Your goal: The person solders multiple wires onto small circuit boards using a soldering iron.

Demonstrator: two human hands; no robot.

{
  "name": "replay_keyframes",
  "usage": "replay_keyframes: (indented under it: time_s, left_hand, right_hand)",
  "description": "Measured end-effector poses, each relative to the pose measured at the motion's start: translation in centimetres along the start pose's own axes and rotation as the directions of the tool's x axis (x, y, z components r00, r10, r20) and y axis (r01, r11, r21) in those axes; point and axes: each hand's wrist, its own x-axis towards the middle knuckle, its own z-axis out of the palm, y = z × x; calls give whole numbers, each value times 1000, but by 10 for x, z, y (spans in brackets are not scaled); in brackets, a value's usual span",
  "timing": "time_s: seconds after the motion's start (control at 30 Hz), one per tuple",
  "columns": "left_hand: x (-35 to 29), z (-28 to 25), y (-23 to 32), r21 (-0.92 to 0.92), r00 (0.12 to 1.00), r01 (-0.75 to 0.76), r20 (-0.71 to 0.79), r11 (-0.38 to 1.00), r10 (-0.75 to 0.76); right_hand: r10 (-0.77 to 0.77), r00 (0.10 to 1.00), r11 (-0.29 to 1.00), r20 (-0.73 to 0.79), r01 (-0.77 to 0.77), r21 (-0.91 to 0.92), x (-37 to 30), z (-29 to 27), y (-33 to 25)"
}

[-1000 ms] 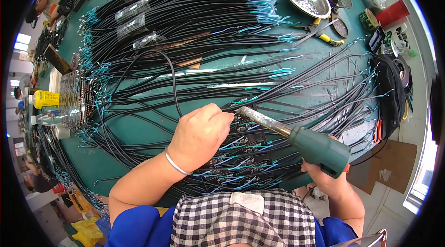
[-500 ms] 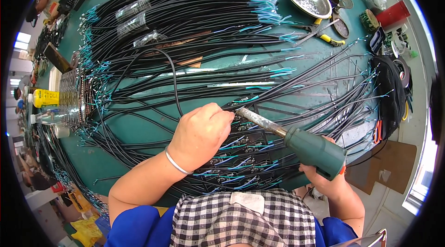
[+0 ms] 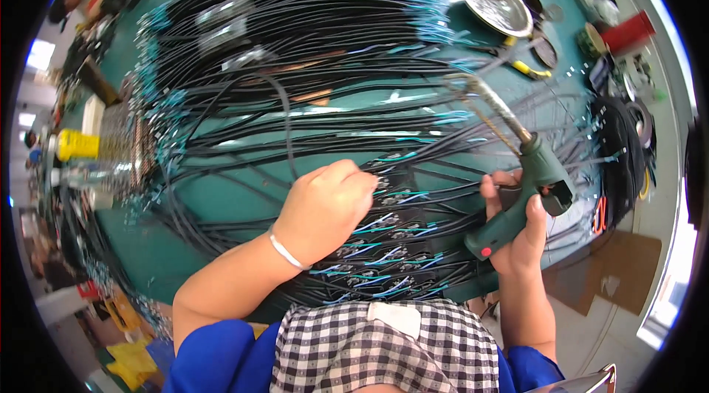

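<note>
My right hand (image 3: 521, 254) is wrapped round the grip of a dark green soldering gun (image 3: 543, 163). The gun's long metal barrel points up and away to the left, with a thin tube alongside, and its tip is raised above the cables, blurred by motion. At the table's middle my left hand (image 3: 325, 205) is pinched shut on a black cable (image 3: 284, 109), which loops up behind it; my fingers hide its end. Just right of that hand lie rows of small black parts with blue and teal wires (image 3: 388, 249).
A large bundle of black cables (image 3: 325, 16) covers the far table. At the far right stand a metal bowl (image 3: 496, 3) and yellow-handled pliers (image 3: 528, 68). A black pouch (image 3: 617, 149) sits at the right edge. Bottles, one yellow (image 3: 77, 145), stand on the left.
The soldering gun has swung up and away from my left fingertips, its barrel now pointing far and left. My right hand has turned and risen with it. My left hand has barely moved.
</note>
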Motion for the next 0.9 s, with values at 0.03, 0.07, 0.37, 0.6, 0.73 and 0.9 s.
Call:
replay_keyframes:
  time_s: [0.03, 0.07, 0.37, 0.6, 0.73, 0.9]
  left_hand:
    - [-4, -3, -3, 1, 1000, -27, 11, 1000, 27]
    - [-5, -1, -5, 27, 999, -18, 37, 999, 17]
    - [6, -59, 15, 457, 961, -271, 184, 847, 208]
    - [1, -189, 12, 846, 987, -155, 106, 510, 122]
    - [-50, -235, -8, 843, 994, 1, 58, 538, -93]
    - [-139, -254, -85, 69, 683, 715, 146, 696, -716]
  right_hand:
    - [-29, 999, 998, -39, 31, 50, 2, 1, 6]
    - [-51, 996, 993, -77, 59, 102, 2, 0, 9]
    - [-123, 992, 977, 15, 119, 178, 7, -17, 22]
    - [-137, 987, 977, 82, 121, 178, 9, -22, 21]
    - [-151, 984, 979, 90, 137, 149, 11, -28, 22]
    - [-169, 982, 978, 82, 156, 138, 14, -31, 21]
